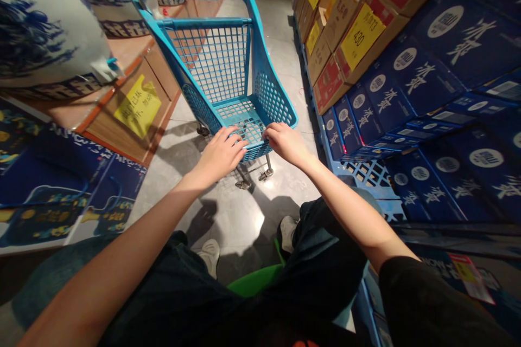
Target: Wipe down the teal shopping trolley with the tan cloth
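A small blue plastic shopping cart [277, 98] stands on the floor in front of me, its low end facing me and its handle at the far end. My left hand [224, 149] grips the near rim on the left, fingers bent over the edge and slightly apart. On the right part of the same rim, my right hand [285, 142] has its fingers curled over into the basket. The thumbs are mostly hidden. Inside the basket, the grid floor [238, 111] shows between and beyond my hands.
Blue printed boxes [411, 73] and brown cartons [345, 16] with yellow price signs are stacked along the right. To the left, large white-and-blue jars [36, 27] stand on a wooden platform [154, 92]. A green object [256, 281] lies beneath me, between my legs.
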A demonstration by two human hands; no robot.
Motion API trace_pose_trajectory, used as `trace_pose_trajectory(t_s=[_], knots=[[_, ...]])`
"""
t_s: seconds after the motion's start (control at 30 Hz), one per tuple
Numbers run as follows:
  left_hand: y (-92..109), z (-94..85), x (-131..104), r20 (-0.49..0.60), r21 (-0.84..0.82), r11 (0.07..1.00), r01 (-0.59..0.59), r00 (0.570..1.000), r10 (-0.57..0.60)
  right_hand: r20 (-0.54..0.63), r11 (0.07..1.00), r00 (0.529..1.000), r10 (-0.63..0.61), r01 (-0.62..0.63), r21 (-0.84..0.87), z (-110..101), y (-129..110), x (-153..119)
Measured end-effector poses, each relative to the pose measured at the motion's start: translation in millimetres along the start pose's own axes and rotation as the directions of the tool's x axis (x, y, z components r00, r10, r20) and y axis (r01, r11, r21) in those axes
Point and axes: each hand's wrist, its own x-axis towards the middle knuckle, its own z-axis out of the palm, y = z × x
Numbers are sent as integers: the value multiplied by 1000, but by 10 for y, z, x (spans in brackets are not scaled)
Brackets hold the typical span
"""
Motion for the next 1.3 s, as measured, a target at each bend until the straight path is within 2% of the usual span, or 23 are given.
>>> trace_pose_trajectory(t_s=[0.17, 0.27, 0.33, 0.43, 0.53, 0.6, 0.67, 0.77, 0.83, 0.97, 1.07, 1.13, 1.3], knots=[[-3, -3, 5, 6, 47, 998, -30, 1000, 30, -32, 985, 985, 170, -170, 11, -82, 342, 39], [4, -6, 7, 11, 61, 998, -33, 999, 33, -43, 979, 978, 204, -205, -18, -56, 346, 24], [8, -11, 7, 6, 33, 999, -19, 1000, 19, -47, 986, 985, 166, -167, -20, -6, 253, 4], [8, -19, 6, 7, 26, 1000, -13, 1000, 12, -38, 999, 999, 17, -15, 39, 57, 126, -18], [3, -20, 7, 15, 55, 998, -22, 1000, 21, -23, 991, 995, -97, 99, 91, 42, 155, -15], [0, -18, 9, 16, 53, 998, -24, 1000, 23, -24, 996, 998, -56, 58, 66, -7, 248, -11], [-2, -15, 10, 19, 55, 998, -28, 999, 27, -23, 999, 999, 37, -36, 10, -59, 332, -12], [1, -11, 11, 22, 64, 998, -28, 999, 27, -9, 992, 994, 111, -111, -59, -84, 322, -28], [3, -10, 10, 18, 60, 998, -25, 1000, 24, -8, 994, 996, 83, -84, -68, -48, 209, -45], [4, -10, 3, 18, 90, 995, -38, 999, 37, -21, 998, 998, -67, 67, 5, 66, -78, -68], [-1, -11, -1, 19, 93, 995, -38, 999, 36, -18, 991, 993, -120, 121, 59, 72, -113, -50], [-4, -11, 0, 19, 74, 997, -34, 999, 33, -10, 994, 996, -84, 85, 68, 20, -9, -27], [-10, -1, 7, 11, 44, 998, -36, 999, 35, -22, 989, 989, 147, -148, -18, -112, 315, -6]])
